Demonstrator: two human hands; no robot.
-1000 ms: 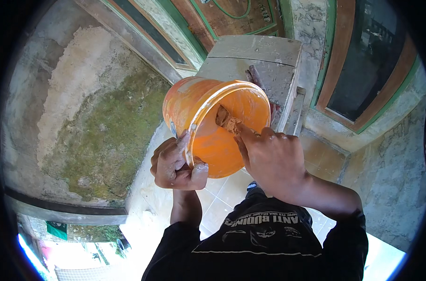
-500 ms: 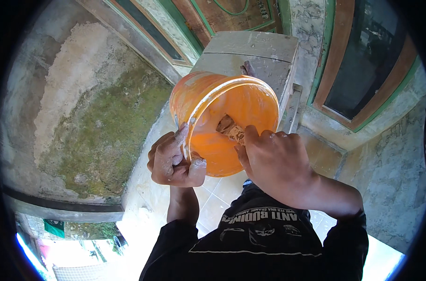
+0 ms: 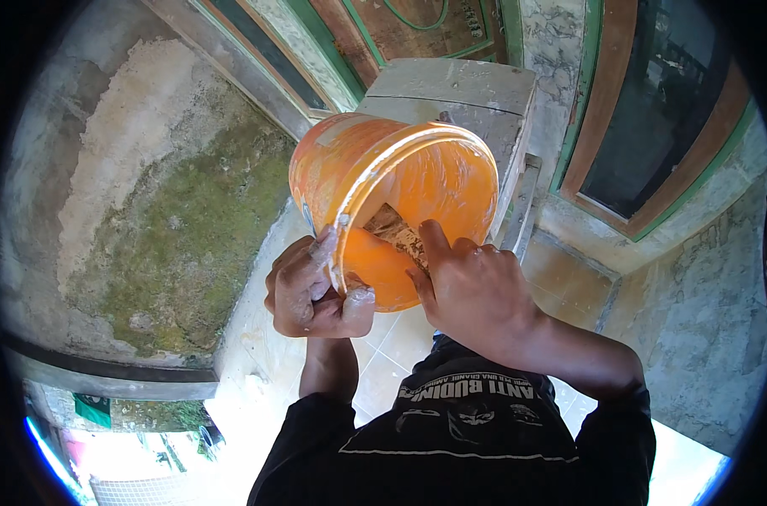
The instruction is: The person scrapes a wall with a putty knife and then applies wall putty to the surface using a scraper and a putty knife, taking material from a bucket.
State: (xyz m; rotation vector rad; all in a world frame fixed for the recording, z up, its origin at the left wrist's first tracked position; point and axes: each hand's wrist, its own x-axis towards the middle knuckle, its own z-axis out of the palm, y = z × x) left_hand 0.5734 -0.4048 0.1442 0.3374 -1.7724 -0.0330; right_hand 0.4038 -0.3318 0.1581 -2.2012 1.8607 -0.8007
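An orange bucket, smeared with whitish paste, is tilted with its mouth turned toward me. My left hand is closed around the near left part of its rim, fingers coated in white residue. Inside the mouth, my right hand grips a flat scraper with a brown, stained blade. The blade lies against or close to the inner wall; its handle is hidden by my fingers. White streaks run along the far inside wall.
Behind the bucket stands a worn grey wooden table. A brown-framed window with green trim is at the right, and a wooden door at the top. Mossy rough ground lies left, beside a pale tiled floor.
The bucket has tipped further toward me and shifted slightly left, so more of its inner wall shows. My right hand and the scraper have moved a little left and up.
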